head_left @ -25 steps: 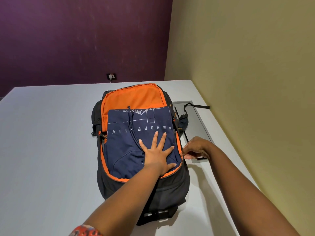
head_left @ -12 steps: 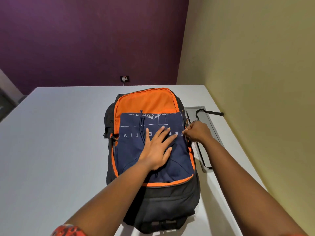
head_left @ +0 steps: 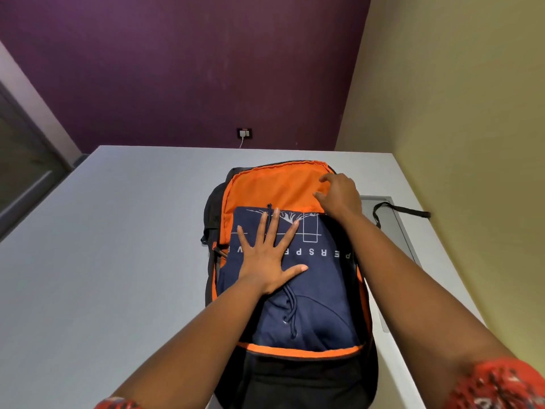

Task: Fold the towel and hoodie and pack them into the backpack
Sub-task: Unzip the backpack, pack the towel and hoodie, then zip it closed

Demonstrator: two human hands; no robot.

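Inside the open backpack (head_left: 298, 376) lies the folded navy hoodie (head_left: 318, 290), flat in the orange-lined main compartment, its white print and lettering facing up and its drawcord trailing toward the near end of the backpack. The backpack itself lies on its back on the white table (head_left: 118, 246), opening upward, with its black front panel nearest the person.

On the far half of the hoodie rests the left hand (head_left: 268, 261), palm down, fingers straight and spread wide, thumb out toward the right side of the backpack; it presses the cloth flat and grasps nothing. Its forearm runs back over the near left part of the backpack, bare up to a red patterned sleeve (head_left: 118, 404) at the bottom edge.

At the far right corner of the backpack, beyond the hoodie's top edge, sits the right hand (head_left: 339, 196), knuckles up and fingers curled over the orange lining by the rim. Whether those fingers pinch the lining or the zip there, I cannot tell. Its forearm crosses the right side of the backpack.

Just right of the backpack a grey panel (head_left: 398, 228) is set into the table, and a black strap (head_left: 401, 211) loops across it. Beyond the backpack, on the purple wall (head_left: 177, 69), a socket (head_left: 244, 133) holds a white plug. No towel shows in the backpack.
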